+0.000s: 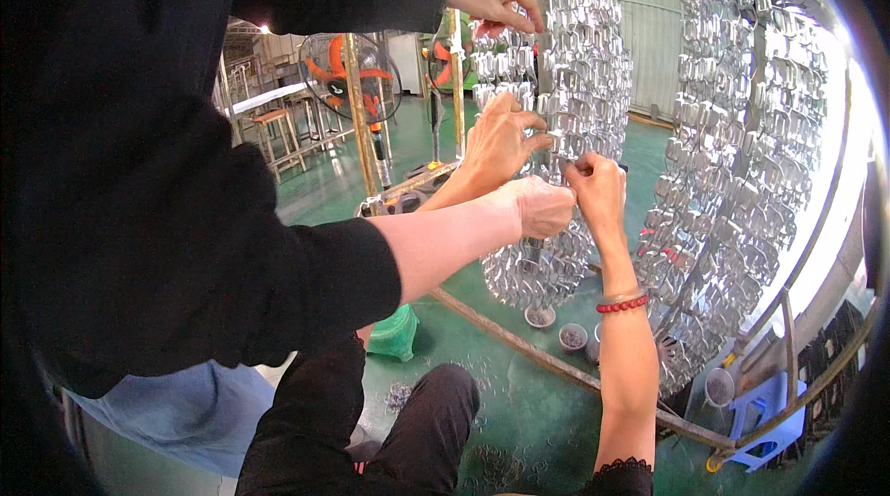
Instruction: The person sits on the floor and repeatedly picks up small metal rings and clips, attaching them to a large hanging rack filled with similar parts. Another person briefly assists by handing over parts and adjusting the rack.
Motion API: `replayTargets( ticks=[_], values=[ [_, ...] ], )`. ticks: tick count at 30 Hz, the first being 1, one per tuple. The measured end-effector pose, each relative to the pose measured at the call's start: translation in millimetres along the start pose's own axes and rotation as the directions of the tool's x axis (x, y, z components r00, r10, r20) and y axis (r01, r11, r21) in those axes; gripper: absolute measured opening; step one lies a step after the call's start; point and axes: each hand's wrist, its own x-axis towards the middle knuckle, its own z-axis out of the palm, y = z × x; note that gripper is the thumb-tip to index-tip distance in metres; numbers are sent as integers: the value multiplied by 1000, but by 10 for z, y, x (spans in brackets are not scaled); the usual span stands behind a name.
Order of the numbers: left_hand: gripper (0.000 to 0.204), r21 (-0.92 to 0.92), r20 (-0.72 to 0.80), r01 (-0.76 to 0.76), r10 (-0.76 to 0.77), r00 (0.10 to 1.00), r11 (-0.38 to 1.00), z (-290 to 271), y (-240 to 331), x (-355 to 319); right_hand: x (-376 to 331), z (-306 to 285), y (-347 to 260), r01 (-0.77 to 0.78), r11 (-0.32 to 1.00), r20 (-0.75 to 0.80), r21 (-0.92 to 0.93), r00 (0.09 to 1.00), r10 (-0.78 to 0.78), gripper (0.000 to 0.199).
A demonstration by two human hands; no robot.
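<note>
Adjusting, it seems, the metal-clip rack (593, 74) hanging before you, you have your right hand (601, 185) pinched, your left hand (502, 136) with fingers parted — anything gripped, I can't tell — and probably need steady aim next.

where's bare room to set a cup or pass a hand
Mostly bare green floor lies between the right knee and right forearm, beyond scattered metal bits. A gap separates the near rack from the right rack. Crowded: the near rack's front, where left hand, right hand and a co-worker's lower hand bunch together.
</note>
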Motion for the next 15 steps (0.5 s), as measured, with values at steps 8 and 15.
replayTargets(
  ticks=[8, 15],
  values=[
    [22, 217, 517, -886, 722, 460, 409, -31, -339, 403, -56, 6, 18, 112, 992, -94, -59, 989, -117, 19],
    [25, 298, 414, -134, -1, 910, 945, -135, -196, 181, -93, 21, -173, 6, 994, -91, -113, 996, -17, 20]
  ],
)
